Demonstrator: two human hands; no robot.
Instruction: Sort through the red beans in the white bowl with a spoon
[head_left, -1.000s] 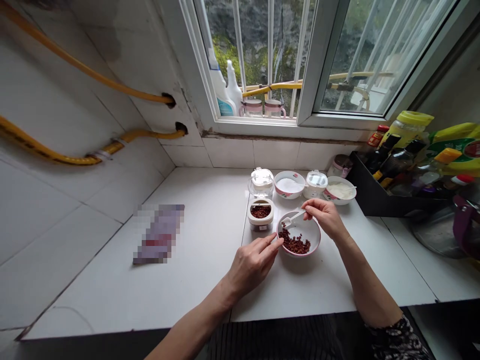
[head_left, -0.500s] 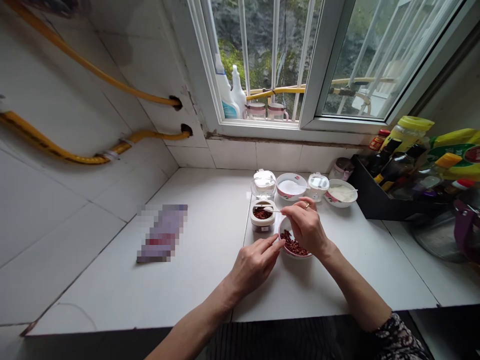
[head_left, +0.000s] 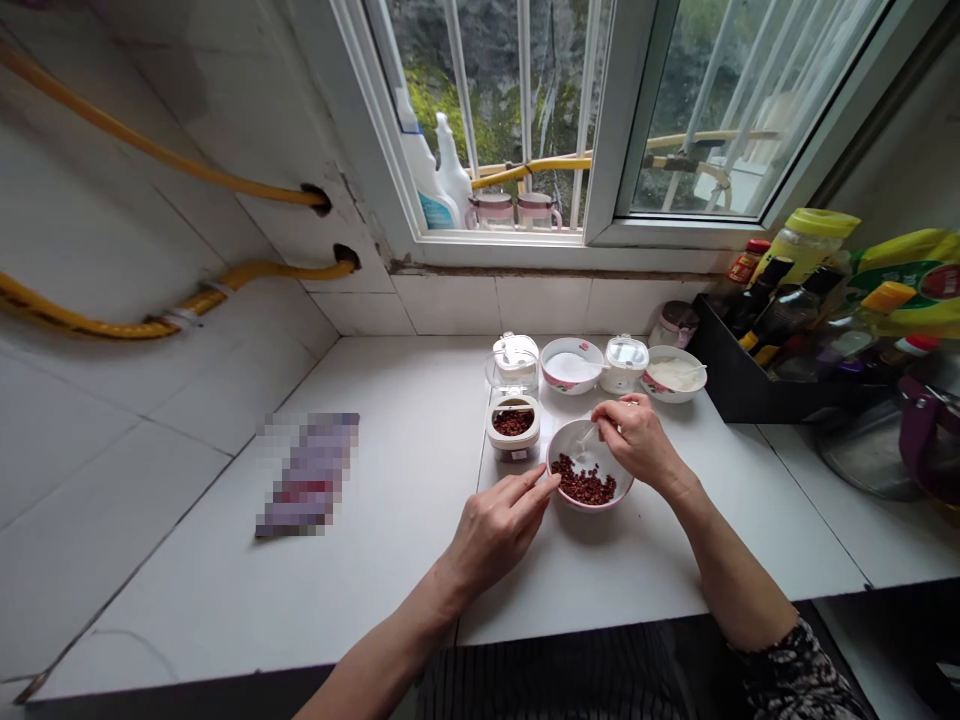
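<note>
A white bowl with a pink rim (head_left: 619,462) holds dark red dried bits on its near side. My right hand (head_left: 637,440) pinches a small clear spoon (head_left: 587,438), its tip down inside the bowl. At the bowl's left rim rest the fingertips of my left hand (head_left: 502,525), which holds nothing, its fingers partly apart. Just left of the bowl stands a small open jar (head_left: 514,430) filled with the same red bits.
Behind are a lidded white jar (head_left: 516,360), a bowl of white grains (head_left: 572,368), another white jar (head_left: 625,362) and a bowl of pale flakes (head_left: 673,376). A black bottle box (head_left: 739,385) stands right; a blurred purple packet (head_left: 311,475) lies left.
My right hand has brought the spoon from above the open jar across to the right, down into the bowl. My left hand stays at the bowl's rim. The view has shifted slightly.
</note>
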